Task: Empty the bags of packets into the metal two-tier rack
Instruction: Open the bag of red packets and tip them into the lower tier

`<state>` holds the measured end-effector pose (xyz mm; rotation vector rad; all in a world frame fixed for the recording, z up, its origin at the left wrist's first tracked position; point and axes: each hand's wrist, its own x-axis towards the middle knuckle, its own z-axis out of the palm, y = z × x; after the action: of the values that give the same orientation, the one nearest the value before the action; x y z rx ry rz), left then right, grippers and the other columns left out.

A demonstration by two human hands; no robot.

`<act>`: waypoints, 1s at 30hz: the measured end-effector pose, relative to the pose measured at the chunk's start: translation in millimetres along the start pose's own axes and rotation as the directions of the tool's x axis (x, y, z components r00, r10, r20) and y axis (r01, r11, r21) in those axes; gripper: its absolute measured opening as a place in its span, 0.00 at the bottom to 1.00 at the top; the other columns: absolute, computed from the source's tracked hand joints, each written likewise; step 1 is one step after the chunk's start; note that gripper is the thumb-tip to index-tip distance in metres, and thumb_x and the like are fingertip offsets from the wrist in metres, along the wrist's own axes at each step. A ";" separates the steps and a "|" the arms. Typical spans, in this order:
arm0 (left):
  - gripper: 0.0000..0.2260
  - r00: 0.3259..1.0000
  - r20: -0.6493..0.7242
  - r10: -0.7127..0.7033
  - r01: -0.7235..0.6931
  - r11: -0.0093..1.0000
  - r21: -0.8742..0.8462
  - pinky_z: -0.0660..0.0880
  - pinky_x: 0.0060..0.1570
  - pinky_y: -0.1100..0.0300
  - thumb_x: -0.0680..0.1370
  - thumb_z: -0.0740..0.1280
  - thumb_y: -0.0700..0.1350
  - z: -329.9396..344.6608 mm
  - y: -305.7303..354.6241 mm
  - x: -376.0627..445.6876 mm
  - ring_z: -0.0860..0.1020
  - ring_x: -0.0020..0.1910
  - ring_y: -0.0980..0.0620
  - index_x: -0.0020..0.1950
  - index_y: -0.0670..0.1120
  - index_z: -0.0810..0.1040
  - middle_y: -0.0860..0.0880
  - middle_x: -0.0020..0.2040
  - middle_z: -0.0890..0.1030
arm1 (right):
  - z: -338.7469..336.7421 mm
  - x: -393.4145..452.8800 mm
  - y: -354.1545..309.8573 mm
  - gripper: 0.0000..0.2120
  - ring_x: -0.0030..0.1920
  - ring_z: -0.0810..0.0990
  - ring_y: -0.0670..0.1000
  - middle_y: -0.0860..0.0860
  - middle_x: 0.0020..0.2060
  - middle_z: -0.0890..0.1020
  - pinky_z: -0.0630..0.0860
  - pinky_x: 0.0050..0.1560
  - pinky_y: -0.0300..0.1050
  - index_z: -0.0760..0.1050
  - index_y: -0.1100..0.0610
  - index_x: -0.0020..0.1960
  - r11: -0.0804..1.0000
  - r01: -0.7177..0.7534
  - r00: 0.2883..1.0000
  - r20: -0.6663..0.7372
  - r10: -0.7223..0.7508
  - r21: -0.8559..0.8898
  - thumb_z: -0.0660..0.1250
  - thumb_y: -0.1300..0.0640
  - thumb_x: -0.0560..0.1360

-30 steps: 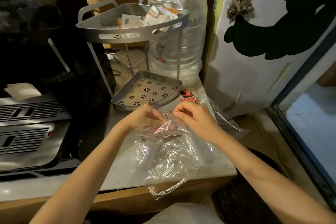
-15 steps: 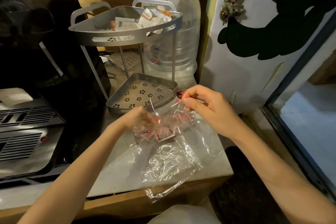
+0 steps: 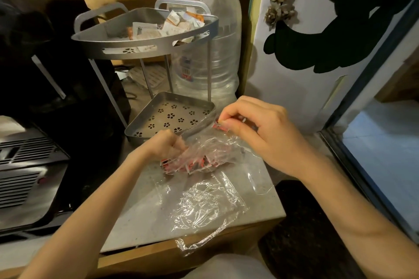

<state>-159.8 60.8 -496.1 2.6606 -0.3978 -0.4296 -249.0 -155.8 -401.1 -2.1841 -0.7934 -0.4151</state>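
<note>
A clear plastic bag of red packets (image 3: 201,158) lies tilted on the grey countertop (image 3: 147,217), just in front of the metal two-tier rack (image 3: 145,50). My left hand (image 3: 166,145) grips the bag's left end. My right hand (image 3: 260,129) pinches the bag's mouth at the right corner of the lower tier (image 3: 174,118), whose perforated floor holds nothing. The upper tier holds a heap of white and orange packets (image 3: 167,27). An empty crumpled clear bag (image 3: 204,206) lies flat nearer to me.
A large clear water bottle (image 3: 208,36) stands behind the rack. A black appliance with a metal grille (image 3: 25,158) fills the left. A white door (image 3: 306,75) stands at the right, with an open doorway (image 3: 383,156) past the counter's edge.
Both hands lifted and turned the bag of red packets, and my right hand carried its mouth up to the lower tier's right corner. The view shifted a little.
</note>
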 end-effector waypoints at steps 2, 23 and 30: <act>0.17 1.000 -0.006 0.002 -0.002 1.000 -0.006 0.67 0.27 0.74 0.73 0.61 0.33 0.3 -2.8 2.0 0.67 0.23 0.60 0.26 0.45 0.68 0.53 0.25 0.67 | 0.3 -0.2 -1.6 0.05 0.39 0.75 0.46 0.46 0.40 0.77 0.72 0.40 0.35 0.77 0.60 0.47 0.996 0.046 0.999 -0.005 -0.046 -0.071 0.62 0.61 0.77; 0.22 0.760 0.380 0.527 -0.121 0.690 -0.714 0.75 0.57 0.60 0.65 0.60 0.44 -20.7 31.2 11.2 0.79 0.56 0.54 0.57 0.39 0.75 0.53 0.53 0.83 | 5.7 10.8 23.0 0.06 0.39 0.80 0.43 0.47 0.39 0.82 0.76 0.41 0.36 0.80 0.54 0.48 0.879 -0.293 0.956 0.104 0.274 0.377 0.66 0.62 0.75; 0.12 0.784 0.270 0.559 -0.240 0.674 -0.699 0.77 0.52 0.60 0.71 0.66 0.38 -12.1 20.9 20.1 0.81 0.52 0.48 0.51 0.50 0.82 0.49 0.52 0.84 | 2.1 -0.2 42.4 0.12 0.53 0.79 0.42 0.46 0.50 0.81 0.74 0.58 0.37 0.75 0.50 0.57 0.881 -0.373 0.923 0.019 0.384 0.292 0.66 0.60 0.75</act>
<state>-141.5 40.0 -481.2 1.7036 -0.8214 -0.8813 -221.4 -176.1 -426.0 -1.9824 -0.3595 -0.1303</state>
